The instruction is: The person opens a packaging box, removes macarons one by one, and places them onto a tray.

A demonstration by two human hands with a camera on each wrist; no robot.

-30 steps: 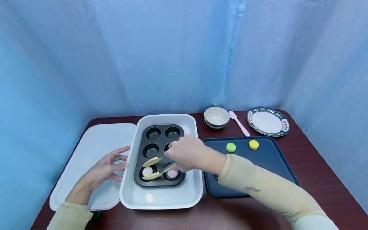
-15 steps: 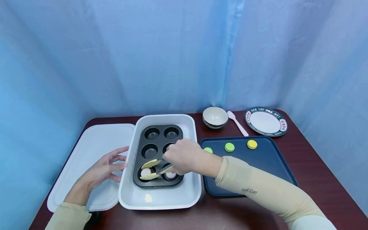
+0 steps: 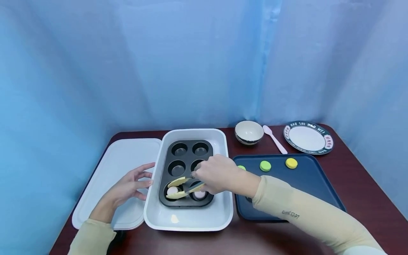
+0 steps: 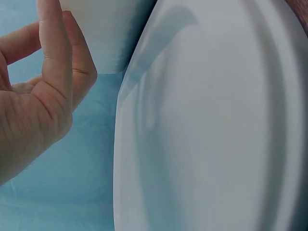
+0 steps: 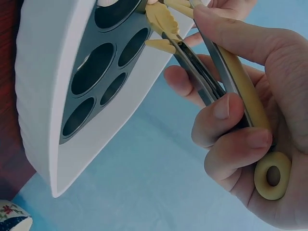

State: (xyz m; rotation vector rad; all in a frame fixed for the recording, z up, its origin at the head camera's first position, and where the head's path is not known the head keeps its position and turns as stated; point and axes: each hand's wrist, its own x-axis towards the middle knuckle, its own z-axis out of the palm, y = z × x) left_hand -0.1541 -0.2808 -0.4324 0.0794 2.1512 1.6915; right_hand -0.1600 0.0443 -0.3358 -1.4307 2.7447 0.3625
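Note:
My right hand (image 3: 216,174) grips a pair of tongs (image 5: 231,77) with yellow tips and metal arms. The tips reach into the front-left cup of a dark muffin tin (image 3: 186,204), one on each side of a pale pink macaron (image 3: 172,191). Whether they touch it I cannot tell. A second pale macaron (image 3: 199,195) sits in the front-right cup. The tin lies inside a white basin (image 3: 188,226). Beside the basin's left wall is my left hand (image 3: 129,187), fingers loosely spread and holding nothing; contact with the wall is unclear. In the left wrist view its fingers (image 4: 57,53) are partly bent.
A white lid (image 3: 127,152) lies at the left under my hand. On the blue tray (image 3: 306,191) at right are green macarons (image 3: 265,165) and a yellow one (image 3: 291,163); my forearm covers part of it. Behind stand a bowl (image 3: 249,132), a pink spoon (image 3: 275,140) and a plate (image 3: 307,138).
The head view has shifted, moving everything rightward in the picture. My right hand has moved slightly, showing a green macaron at the tray's left. The tongs stay around the same macaron.

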